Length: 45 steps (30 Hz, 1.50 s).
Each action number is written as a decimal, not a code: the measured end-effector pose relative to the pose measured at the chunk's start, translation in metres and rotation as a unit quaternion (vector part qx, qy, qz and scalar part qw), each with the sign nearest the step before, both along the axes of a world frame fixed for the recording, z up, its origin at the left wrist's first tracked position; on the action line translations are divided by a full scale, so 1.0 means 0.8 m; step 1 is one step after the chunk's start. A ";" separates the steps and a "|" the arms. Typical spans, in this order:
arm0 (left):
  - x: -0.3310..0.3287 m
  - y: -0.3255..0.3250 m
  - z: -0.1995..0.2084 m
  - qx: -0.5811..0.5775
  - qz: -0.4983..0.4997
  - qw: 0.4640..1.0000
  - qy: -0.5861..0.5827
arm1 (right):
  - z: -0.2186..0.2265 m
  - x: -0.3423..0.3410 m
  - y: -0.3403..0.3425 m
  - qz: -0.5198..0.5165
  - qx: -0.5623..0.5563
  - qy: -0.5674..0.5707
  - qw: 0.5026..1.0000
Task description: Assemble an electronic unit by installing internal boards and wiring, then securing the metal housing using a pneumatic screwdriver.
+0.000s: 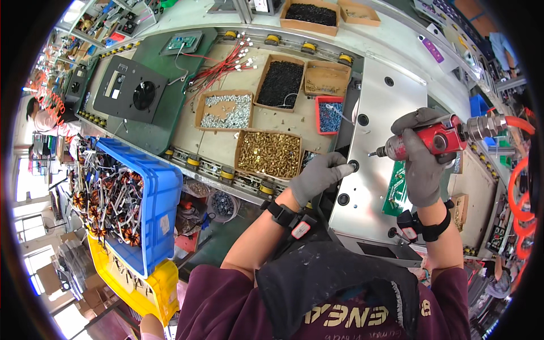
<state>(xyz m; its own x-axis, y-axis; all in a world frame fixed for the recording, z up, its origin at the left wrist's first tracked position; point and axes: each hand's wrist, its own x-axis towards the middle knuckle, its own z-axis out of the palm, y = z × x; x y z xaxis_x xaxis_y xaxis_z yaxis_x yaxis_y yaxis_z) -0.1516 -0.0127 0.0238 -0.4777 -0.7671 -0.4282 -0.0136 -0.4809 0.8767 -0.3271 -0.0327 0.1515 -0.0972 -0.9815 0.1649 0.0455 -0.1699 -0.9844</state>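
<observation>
My right hand is wrapped round a red air screwdriver, whose bit points left above a silver metal panel. Grey gloves cover both hands. My left hand has its fingers drawn together at the panel's left edge, by a round black foot; whether something small is pinched there is hidden. Another black foot sits lower on the panel, and one more black foot higher up. Beside my right hand a green circuit board shows at the panel.
Cardboard trays of brass standoffs, silver screws and black screws lie left of the panel, near a red bin. A blue crate of wired coils stands at the left. An orange coiled hose hangs at the right.
</observation>
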 end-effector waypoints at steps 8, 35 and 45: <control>0.004 0.011 0.005 -0.020 -0.020 0.999 -0.017 | 0.022 -0.061 0.024 0.053 -0.036 -0.009 0.998; -0.065 0.013 -0.045 0.124 -0.070 0.990 -0.013 | -0.207 -0.368 0.464 -0.515 0.301 0.346 0.724; -0.086 -0.105 -0.100 -0.336 -0.118 0.817 -0.454 | -0.045 -0.278 0.327 -0.554 0.091 0.278 0.779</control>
<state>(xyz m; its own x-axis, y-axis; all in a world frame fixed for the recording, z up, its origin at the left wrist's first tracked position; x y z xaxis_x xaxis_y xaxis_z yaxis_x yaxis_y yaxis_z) -0.2205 -0.0968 -0.0559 -0.3655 -0.9072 -0.2083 -0.8279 0.2146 0.5182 -0.5492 0.2288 0.1154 -0.8655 -0.3570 0.3514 -0.4715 0.3433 -0.8123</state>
